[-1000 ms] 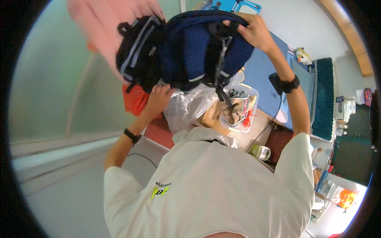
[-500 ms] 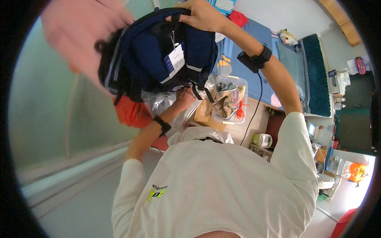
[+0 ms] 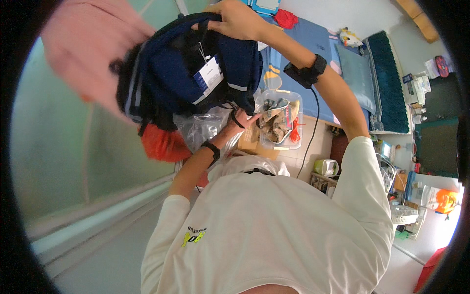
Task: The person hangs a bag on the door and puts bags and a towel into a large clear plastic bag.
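Note:
A dark blue and black backpack (image 3: 171, 73) hangs upright at the upper left, a white paper tag (image 3: 209, 76) tied to it. My right hand (image 3: 237, 20) is closed around the black handle at its top. Below the bag's lower edge, my left hand (image 3: 242, 120) has a finger stretched out to the right, its other fingers partly hidden. A thin black strap (image 3: 236, 117) crosses the back of this hand near the wrist. Crumpled clear plastic (image 3: 198, 130) lies beneath the bag, beside my left forearm.
Pink cloth (image 3: 93, 44) and a red-orange bag (image 3: 164, 144) are left of the backpack, before a frosted panel (image 3: 58, 161). A clear bin (image 3: 298, 110) of assorted items stands on the floor by a cardboard box (image 3: 252, 142). A bed (image 3: 306, 44) lies beyond; a cable (image 3: 316, 122) hangs from my right wrist.
My left hand has come out further right from under the bag, a finger now extended and the strap across it. The backpack and my right hand have shifted slightly left in view.

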`<state>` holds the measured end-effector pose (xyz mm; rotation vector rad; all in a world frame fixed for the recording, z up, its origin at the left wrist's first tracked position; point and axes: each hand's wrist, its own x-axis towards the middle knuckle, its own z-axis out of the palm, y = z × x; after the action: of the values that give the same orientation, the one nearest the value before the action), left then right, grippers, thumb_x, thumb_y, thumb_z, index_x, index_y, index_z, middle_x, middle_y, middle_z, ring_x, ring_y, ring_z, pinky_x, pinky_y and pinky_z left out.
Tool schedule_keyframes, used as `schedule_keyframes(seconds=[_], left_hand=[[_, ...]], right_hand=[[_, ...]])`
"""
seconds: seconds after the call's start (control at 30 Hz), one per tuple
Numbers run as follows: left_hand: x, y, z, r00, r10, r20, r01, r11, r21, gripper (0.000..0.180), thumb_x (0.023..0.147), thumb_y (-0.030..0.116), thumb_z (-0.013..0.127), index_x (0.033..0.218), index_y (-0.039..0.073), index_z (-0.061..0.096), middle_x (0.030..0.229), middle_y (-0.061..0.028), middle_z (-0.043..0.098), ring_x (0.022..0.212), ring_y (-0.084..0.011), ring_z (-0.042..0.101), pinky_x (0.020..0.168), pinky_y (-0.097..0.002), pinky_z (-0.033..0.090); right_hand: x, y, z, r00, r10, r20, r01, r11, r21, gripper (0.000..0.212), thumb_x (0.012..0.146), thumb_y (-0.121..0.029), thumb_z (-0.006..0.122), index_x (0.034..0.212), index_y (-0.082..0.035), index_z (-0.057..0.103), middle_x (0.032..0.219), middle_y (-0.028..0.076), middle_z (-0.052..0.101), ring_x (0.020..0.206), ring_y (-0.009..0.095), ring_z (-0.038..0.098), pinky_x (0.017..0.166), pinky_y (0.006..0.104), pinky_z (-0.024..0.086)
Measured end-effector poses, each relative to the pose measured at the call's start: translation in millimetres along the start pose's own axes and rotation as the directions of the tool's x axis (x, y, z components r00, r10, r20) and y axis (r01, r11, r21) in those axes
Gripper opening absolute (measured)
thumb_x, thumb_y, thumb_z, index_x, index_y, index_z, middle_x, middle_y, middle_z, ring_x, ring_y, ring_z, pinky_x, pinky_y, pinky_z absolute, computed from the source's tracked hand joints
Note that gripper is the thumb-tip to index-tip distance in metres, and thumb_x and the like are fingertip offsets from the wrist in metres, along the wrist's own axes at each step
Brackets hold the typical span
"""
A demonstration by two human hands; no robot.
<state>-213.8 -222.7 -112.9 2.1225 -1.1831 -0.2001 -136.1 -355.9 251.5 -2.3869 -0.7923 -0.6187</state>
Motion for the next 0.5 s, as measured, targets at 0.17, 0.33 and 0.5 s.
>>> schedule_keyframes(seconds=[0.17,0.33,0.5], left_hand=[[-15.0,-44.7,39.1,0.981,0.195,-0.002,-0.185,0.934,0.307,0.042,0.104,0.036,0.045,0.099,0.0,0.066,0.07,-0.0189,0.063,0.07,-0.0374,0.064,0.066,-0.0454,0.05],[3.1,-42.9,44.8,0.89,-0.362,0.278,0.445,0.824,-0.351,0.047,0.104,0.04,0.04,0.1,-0.001,0.064,0.071,-0.0195,0.064,0.07,-0.0364,0.064,0.067,-0.0485,0.049],[2.8,-46.6,29.1,0.898,-0.283,0.336,0.4,0.844,-0.357,0.049,0.103,0.043,0.041,0.104,-0.002,0.061,0.077,-0.0214,0.067,0.074,-0.0385,0.066,0.07,-0.0506,0.049]], right_hand=[[7.0,-5.4,0.2,0.999,-0.033,-0.005,0.033,0.999,-0.004,0.024,0.083,-0.017,0.067,0.089,0.006,0.068,0.08,0.032,0.062,0.077,0.049,0.062,0.069,0.0503,0.051],[3.4,-6.6,-3.7,0.993,0.095,0.074,-0.089,0.993,-0.079,0.023,0.084,-0.017,0.067,0.089,0.006,0.068,0.08,0.031,0.063,0.078,0.048,0.062,0.069,0.0504,0.051],[0.1,-7.4,2.2,0.999,0.033,0.004,-0.033,0.999,-0.03,0.024,0.084,-0.018,0.068,0.089,0.005,0.068,0.079,0.031,0.063,0.076,0.048,0.062,0.067,0.0506,0.051]])
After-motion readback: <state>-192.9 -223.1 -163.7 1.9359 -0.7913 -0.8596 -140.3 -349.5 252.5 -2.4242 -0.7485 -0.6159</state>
